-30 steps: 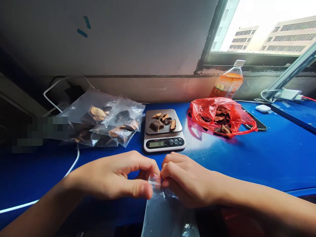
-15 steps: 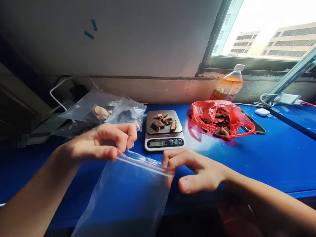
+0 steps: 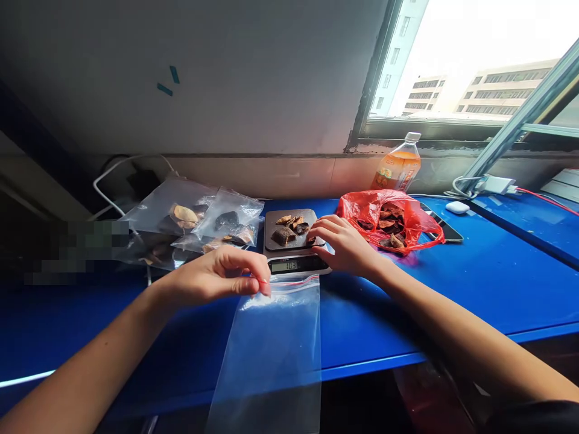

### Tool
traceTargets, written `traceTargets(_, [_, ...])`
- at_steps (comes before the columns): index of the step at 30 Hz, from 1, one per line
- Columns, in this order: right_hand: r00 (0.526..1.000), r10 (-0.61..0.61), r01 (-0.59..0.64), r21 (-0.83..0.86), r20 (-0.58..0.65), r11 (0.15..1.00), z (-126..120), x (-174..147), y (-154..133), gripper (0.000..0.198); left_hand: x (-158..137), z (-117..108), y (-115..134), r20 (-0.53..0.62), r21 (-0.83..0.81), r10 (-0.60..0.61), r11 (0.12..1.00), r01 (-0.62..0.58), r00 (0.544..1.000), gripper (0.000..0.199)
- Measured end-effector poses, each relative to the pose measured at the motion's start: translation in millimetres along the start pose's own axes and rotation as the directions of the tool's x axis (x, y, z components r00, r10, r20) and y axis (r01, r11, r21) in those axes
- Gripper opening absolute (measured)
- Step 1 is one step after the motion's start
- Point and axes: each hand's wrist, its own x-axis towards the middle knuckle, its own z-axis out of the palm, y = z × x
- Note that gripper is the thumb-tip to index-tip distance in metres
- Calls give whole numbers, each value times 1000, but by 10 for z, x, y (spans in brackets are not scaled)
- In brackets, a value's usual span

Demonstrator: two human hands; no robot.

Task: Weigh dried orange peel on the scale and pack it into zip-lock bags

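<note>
My left hand (image 3: 235,274) pinches the top edge of a clear zip-lock bag (image 3: 275,355) with a red stripe along its seal. The bag hangs down over the table's front edge, with nothing in it. My right hand (image 3: 346,244) reaches over the right side of a small digital scale (image 3: 289,266), its fingers closed round a dried slice whose shape they mostly cover. Other dried brown pieces (image 3: 284,235) lie on the scale's plate. The display seems to read 103 or 10.3.
Several clear bags (image 3: 183,216) holding dried pieces lie left of the scale. To the right, a red plastic bag (image 3: 391,223) holds more dried slices, by a phone (image 3: 452,234). Behind stand an orange drink bottle (image 3: 398,166) and a charger (image 3: 495,184). A white earbud case (image 3: 457,207) lies nearby.
My right hand has left the zip-lock bag's edge and moved up onto the scale's right side. My left hand still holds the bag, which has shifted right. The view has shifted slightly.
</note>
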Motion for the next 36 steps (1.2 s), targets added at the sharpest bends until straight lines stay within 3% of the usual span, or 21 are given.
traceTargets(5, [995,-16,11,-55,-93,998,-10,4,-59,12,-6,16,15,10,44,0,999,-1,1000,32])
traceTargets(9, [964,91,-37,215,-249,976,-184,73,-344,6,8,48,-10,3,72,-1,997,1,1000,27])
traceTargets(11, [978,132,-56,411,-159,910,-293,116,-547,8,21,55,-14,-3,75,3,997,-3,1000,24])
traceTargets(14, [992,95,-124,523,82,844,-393,170,-763,14,36,53,-1,-1,96,-12,995,12,1000,23])
traceTargets(17, [967,95,-215,558,237,801,-398,201,-767,21,40,41,21,-5,181,-49,982,49,999,26])
traceTargets(19, [958,129,-261,591,256,764,-375,211,-682,24,38,33,27,-16,234,-65,970,67,998,28])
traceTargets(22, [974,195,-225,509,113,830,-307,249,-531,23,38,27,17,-13,248,-62,967,64,998,31])
traceTargets(25, [992,118,-103,251,-45,962,-193,350,-416,18,37,30,4,5,222,-63,973,61,998,31])
traceTargets(28, [999,-29,27,73,31,997,-68,477,-342,37,26,31,6,9,210,-77,975,73,997,28])
traceTargets(30, [989,-105,101,48,102,994,-3,533,-306,36,14,27,16,-1,211,-88,974,86,996,26])
traceTargets(33, [982,-161,155,73,95,985,35,543,-289,21,2,19,37,-17,211,-109,971,111,994,24])
traceTargets(36, [998,-63,60,225,9,973,-41,488,-359,17,6,17,64,-42,225,-134,964,140,990,23])
